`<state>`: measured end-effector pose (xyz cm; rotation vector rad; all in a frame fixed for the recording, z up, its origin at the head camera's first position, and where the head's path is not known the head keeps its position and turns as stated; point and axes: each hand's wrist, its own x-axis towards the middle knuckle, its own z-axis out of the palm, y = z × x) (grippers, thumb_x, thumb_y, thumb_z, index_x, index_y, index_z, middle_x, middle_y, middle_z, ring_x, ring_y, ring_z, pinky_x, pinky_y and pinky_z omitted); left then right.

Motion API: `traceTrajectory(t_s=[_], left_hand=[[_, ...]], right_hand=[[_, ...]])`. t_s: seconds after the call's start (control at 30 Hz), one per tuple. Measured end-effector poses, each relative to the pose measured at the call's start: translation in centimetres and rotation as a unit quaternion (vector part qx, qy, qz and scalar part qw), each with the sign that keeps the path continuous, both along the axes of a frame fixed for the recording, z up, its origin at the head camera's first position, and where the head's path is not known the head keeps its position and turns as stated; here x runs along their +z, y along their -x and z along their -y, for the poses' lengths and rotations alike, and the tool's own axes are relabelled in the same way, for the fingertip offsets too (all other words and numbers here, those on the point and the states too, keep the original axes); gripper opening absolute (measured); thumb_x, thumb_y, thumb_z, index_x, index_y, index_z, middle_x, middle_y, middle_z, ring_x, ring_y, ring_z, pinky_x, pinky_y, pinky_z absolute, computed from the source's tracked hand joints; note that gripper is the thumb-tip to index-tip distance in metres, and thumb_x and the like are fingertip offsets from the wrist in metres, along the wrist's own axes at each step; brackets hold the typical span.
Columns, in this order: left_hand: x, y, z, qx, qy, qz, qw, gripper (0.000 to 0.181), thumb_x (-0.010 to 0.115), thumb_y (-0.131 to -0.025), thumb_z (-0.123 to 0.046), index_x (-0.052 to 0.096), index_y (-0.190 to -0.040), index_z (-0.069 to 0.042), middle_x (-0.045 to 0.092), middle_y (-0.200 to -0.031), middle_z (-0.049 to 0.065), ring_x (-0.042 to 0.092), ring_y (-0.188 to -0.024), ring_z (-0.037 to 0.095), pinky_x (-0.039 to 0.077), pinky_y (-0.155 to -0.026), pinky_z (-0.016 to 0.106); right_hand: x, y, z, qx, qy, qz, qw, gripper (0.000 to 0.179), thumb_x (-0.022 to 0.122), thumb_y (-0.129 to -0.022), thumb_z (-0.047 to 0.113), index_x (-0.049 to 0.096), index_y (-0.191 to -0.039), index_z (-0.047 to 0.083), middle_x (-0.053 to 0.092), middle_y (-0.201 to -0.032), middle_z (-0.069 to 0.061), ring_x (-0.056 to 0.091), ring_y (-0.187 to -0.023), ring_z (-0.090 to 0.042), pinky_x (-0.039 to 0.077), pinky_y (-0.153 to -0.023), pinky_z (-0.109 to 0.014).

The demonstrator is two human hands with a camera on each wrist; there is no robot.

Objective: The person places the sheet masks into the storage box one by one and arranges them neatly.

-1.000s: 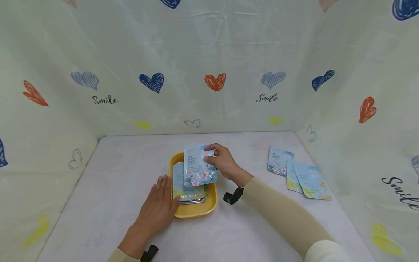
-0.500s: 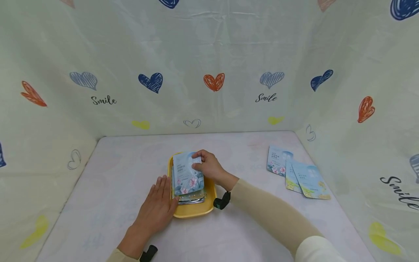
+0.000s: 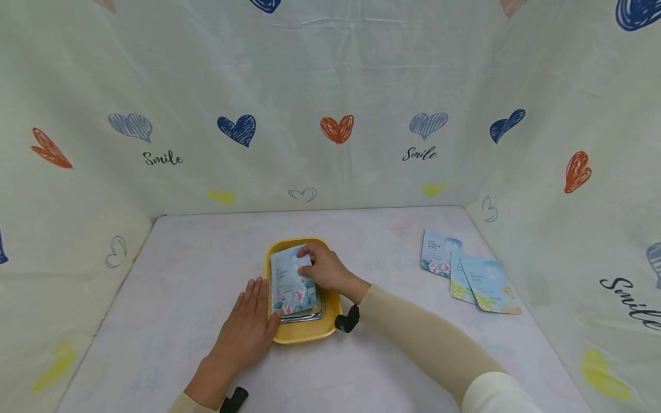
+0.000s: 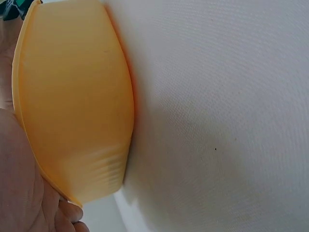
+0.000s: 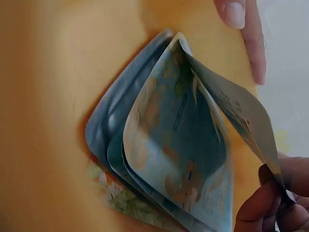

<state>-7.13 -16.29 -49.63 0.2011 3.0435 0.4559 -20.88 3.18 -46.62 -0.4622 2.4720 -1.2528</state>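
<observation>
Biggest thing first: the table (image 3: 382, 361) under both hands has a pale, finely woven-looking cover. Between the hands sits a smooth yellow tray (image 3: 304, 332), plastic I think, with rounded corners. Left hand (image 3: 248, 321) has its fingers straight along the tray's side, thumb at the rim, just bracing. Right hand (image 3: 327, 269) has thumb and fingers closed in a pinch on a sachet's upper right edge. Well right of that hand, three blue printed sachets (image 3: 490, 284) lie partly overlapping. Below it, in the tray, there's a pile (image 5: 178, 130) of flat, shiny packets. The held sachet (image 3: 289, 289) is thin, bendy and bowed, low end seemingly touching the pile. I'd call this the laying-in step; next probably calls for lining it up and easing off the pinch.
</observation>
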Motion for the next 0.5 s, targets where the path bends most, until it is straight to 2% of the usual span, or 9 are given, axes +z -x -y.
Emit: traceTrajectory(t_s=[0.07, 0.17, 0.37, 0.5], left_hand=[[0.0, 0.0, 0.0, -0.001, -0.001, -0.001, 1.0, 0.08, 0.049, -0.111, -0.041, 0.016, -0.165, 0.008, 0.02, -0.172, 0.029, 0.015, -0.162, 0.045, 0.022, -0.129, 0.062], [0.0, 0.1, -0.1, -0.001, 0.0, -0.003, 1.0, 0.08, 0.049, -0.111, -0.041, 0.017, -0.165, 0.009, 0.02, -0.172, 0.029, 0.016, -0.162, 0.045, 0.023, -0.129, 0.062], [0.2, 0.0, -0.2, 0.007, 0.007, 0.014, 0.9999, 0.081, 0.048, -0.111, -0.042, 0.013, -0.166, 0.008, 0.018, -0.173, 0.028, 0.013, -0.162, 0.044, 0.021, -0.129, 0.061], [0.3, -0.1, -0.2, 0.008, 0.007, 0.02, 0.9997, 0.082, 0.048, -0.111, -0.042, 0.012, -0.166, 0.007, 0.017, -0.174, 0.027, 0.012, -0.163, 0.044, 0.021, -0.129, 0.061]], right_hand=[[0.0, 0.0, -0.2, 0.008, -0.024, -0.024, 0.9994, 0.03, 0.075, -0.099, 0.017, 0.066, -0.128, 0.015, 0.069, -0.107, -0.008, 0.063, -0.085, -0.016, 0.057, -0.076, -0.029], [0.0, 0.1, -0.5, 0.017, -0.052, -0.055, 0.997, 0.037, 0.078, -0.098, 0.019, 0.065, -0.132, 0.014, 0.071, -0.125, -0.007, 0.067, -0.096, -0.016, 0.061, -0.087, -0.033], [0.2, 0.5, -1.3, 0.013, -0.075, -0.066, 0.9949, 0.036, 0.078, -0.097, 0.015, 0.067, -0.13, 0.009, 0.074, -0.122, -0.012, 0.07, -0.097, -0.02, 0.063, -0.086, -0.034], [0.4, 0.7, -1.6, 0.003, -0.089, -0.069, 0.9936, 0.035, 0.075, -0.097, 0.012, 0.068, -0.131, 0.004, 0.074, -0.127, -0.016, 0.073, -0.106, -0.024, 0.064, -0.091, -0.037]])
